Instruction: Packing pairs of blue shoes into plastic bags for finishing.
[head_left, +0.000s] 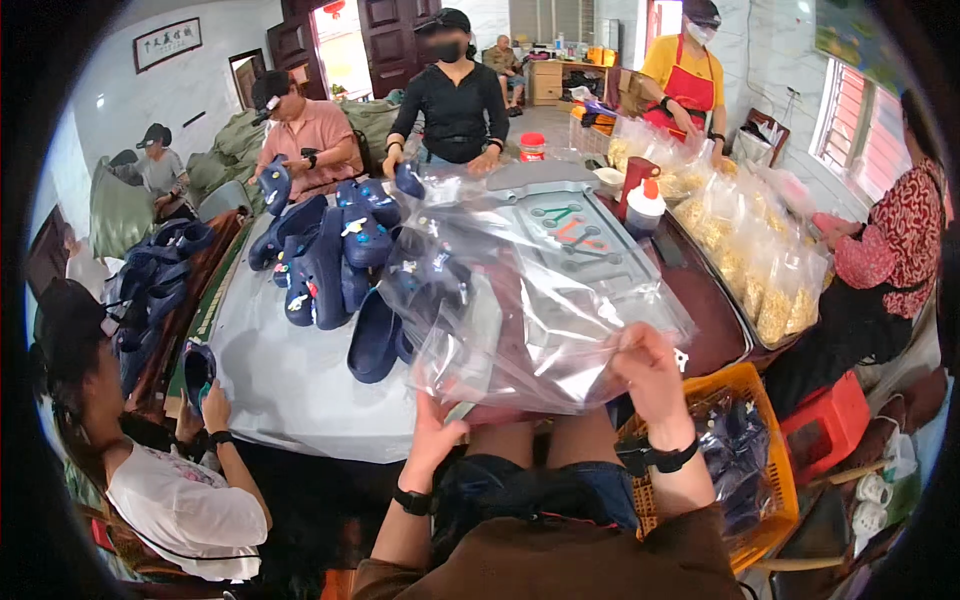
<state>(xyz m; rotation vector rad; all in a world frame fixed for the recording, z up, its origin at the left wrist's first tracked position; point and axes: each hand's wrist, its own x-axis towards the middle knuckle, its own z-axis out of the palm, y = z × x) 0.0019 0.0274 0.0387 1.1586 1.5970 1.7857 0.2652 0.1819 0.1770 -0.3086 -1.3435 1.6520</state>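
Observation:
I hold a clear plastic bag (540, 300) up over the table edge with both hands. My left hand (435, 435) grips its lower left corner. My right hand (648, 372) pinches its lower right edge. The bag is large and crinkled, and dark blue shoes show through it. A pile of dark blue clog shoes (340, 260) lies on the grey table (290, 390) just beyond the bag, to the left.
An orange basket (775, 470) with bagged shoes stands at my right. Several people sit and stand around the table. Bags of yellow snacks (745, 255) line the right side. A red bottle (636, 180), a white squeeze bottle (646, 210) and scissors (555, 213) lie ahead.

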